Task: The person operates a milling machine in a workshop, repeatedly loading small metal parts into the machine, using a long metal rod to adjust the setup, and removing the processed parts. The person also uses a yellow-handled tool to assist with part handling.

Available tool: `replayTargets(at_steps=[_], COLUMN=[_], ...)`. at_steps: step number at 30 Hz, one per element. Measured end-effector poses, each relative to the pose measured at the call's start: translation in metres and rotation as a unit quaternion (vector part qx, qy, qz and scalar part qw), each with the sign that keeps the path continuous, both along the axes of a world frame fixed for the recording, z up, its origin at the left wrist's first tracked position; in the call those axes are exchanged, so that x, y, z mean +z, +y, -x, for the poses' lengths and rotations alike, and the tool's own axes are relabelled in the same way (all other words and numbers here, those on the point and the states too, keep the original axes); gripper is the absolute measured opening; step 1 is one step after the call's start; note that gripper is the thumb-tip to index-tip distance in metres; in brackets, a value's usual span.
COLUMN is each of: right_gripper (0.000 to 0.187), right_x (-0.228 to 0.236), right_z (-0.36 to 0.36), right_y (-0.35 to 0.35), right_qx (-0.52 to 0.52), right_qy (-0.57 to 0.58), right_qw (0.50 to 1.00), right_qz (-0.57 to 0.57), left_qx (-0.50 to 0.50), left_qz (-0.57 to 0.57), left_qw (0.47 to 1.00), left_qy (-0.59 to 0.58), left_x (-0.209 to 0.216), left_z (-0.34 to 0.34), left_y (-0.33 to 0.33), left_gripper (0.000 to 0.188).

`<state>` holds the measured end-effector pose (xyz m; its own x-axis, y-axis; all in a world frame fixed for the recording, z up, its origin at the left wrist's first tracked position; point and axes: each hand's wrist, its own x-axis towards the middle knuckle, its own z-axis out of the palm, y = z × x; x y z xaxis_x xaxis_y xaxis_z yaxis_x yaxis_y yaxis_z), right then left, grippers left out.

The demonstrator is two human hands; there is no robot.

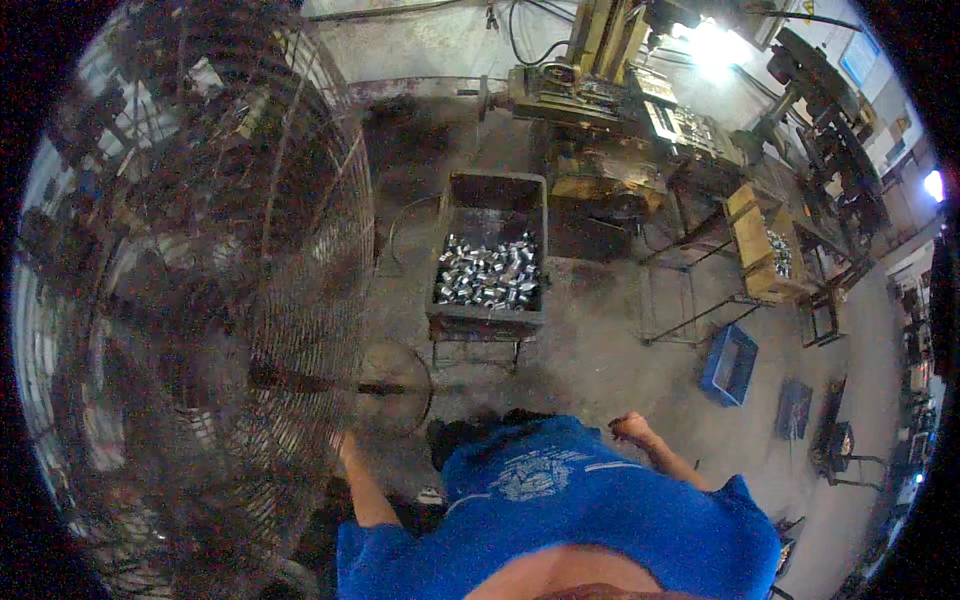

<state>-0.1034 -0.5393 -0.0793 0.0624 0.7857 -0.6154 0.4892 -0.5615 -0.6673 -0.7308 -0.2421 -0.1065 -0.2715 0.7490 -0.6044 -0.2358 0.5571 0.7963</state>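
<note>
A large wire-guarded fan (pixel 270 330) fills the left side of the view, close to me. My left hand (pixel 346 443) is at the right edge of its guard; blur and the wires hide the fingers, so whether it grips the guard is unclear. Out to the right of my body, over the floor, my right hand (pixel 630 427) has its fingers curled in. Nothing shows in it, and it touches nothing I can see. Ahead of me, a dark metal bin (pixel 436 285) on a stand holds many small shiny metal cylinders (pixel 490 272).
A machine tool (pixel 590 95) stands at the back. To the right are a wooden box (pixel 752 245) of metal parts on a frame, a blue crate (pixel 716 375) on the floor and a dark tray (pixel 795 408). A round disc (pixel 400 410) lies beside the fan.
</note>
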Motion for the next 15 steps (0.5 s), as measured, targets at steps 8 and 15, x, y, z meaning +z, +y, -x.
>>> replayTargets(at_steps=[8,15], right_gripper=[0.023,0.026], right_x=[-0.011,0.091], right_z=[0.042,0.044], right_y=[-0.039,-0.01], right_qx=[-0.12,-0.304], right_qy=[0.049,0.198], right_qw=[0.989,0.921], right_qz=[0.073,0.144], left_qx=[-0.616,-0.632], left_qz=[-0.1,-0.363], left_qw=[0.702,0.659], left_qy=[0.342,0.189], left_x=[0.094,0.235], left_z=[-0.199,-0.342], left_y=[-0.04,0.042], left_gripper=[0.035,0.028])
